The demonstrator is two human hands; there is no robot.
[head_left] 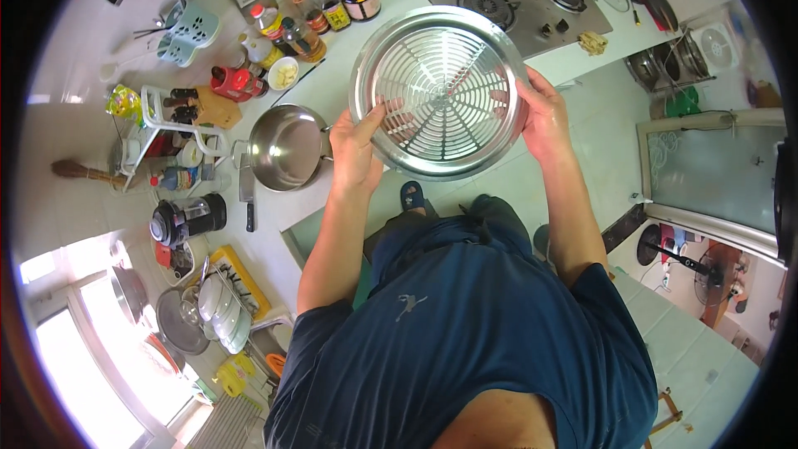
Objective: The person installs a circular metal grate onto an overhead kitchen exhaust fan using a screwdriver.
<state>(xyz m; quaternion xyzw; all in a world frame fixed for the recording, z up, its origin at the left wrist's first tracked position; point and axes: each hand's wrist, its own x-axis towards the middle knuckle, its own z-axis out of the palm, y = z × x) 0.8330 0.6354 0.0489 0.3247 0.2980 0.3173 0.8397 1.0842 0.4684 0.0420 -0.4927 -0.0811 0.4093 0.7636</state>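
Note:
Between my two hands I hold a round steel steamer tray (440,104) up in front of me, its base cut with rings of slots. My left hand (357,145) grips the left rim, thumb on top and fingers showing through the slots beneath. At the right rim, my right hand (542,112) is closed the same way, thumb over the edge. A deep steel pot (287,150) stands on the counter just left of my left hand, with no lid on it. Beside the pot lies a kitchen knife (248,191) with a black handle.
A gas stove (515,8) with two burners lies beyond the tray, a yellowish cloth (592,42) at its near edge. Sauce bottles (303,37) and a small bowl (283,74) line the back left. A knife block (216,106), a black jug (187,220) and a dish rack (241,283) stand left.

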